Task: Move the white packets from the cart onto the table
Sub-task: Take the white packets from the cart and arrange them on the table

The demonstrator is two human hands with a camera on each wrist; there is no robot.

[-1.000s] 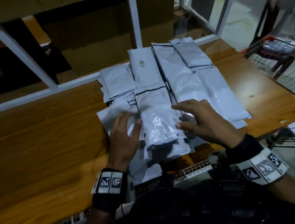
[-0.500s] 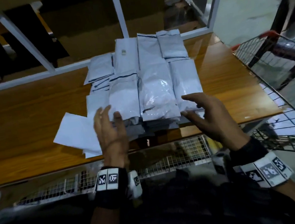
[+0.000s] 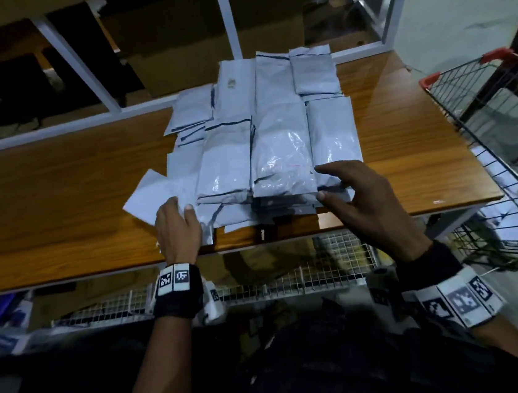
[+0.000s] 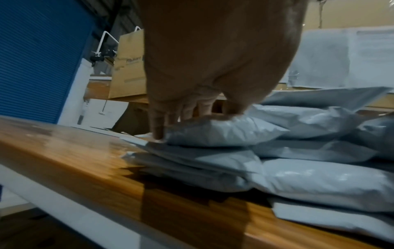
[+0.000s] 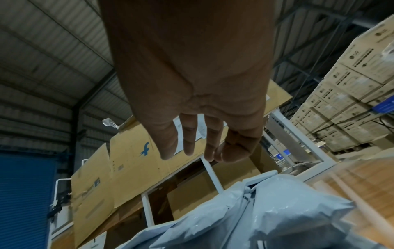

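A pile of white packets (image 3: 278, 149) lies on the wooden table (image 3: 57, 193), reaching its near edge. My left hand (image 3: 181, 205) is at the pile's near left side. In the left wrist view its fingers (image 4: 157, 128) point down and touch a packet (image 4: 224, 133), with the thumb on top. My right hand (image 3: 330, 181) hovers open at the pile's near right corner, fingers spread and holding nothing; the right wrist view shows it (image 5: 192, 151) above the packets (image 5: 266, 210). The wire cart (image 3: 482, 125) stands to the right of the table.
White frame rails (image 3: 227, 15) and brown cardboard boxes (image 3: 202, 51) stand behind the table. A white wire shelf (image 3: 292, 276) runs under the near edge. More white packets (image 3: 511, 209) show through the cart's mesh. Bare wood lies left of the pile.
Both hands have come off the top of the pile and drawn back toward the near edge. The left hand now touches the pile's left side; the right hand has lifted clear.
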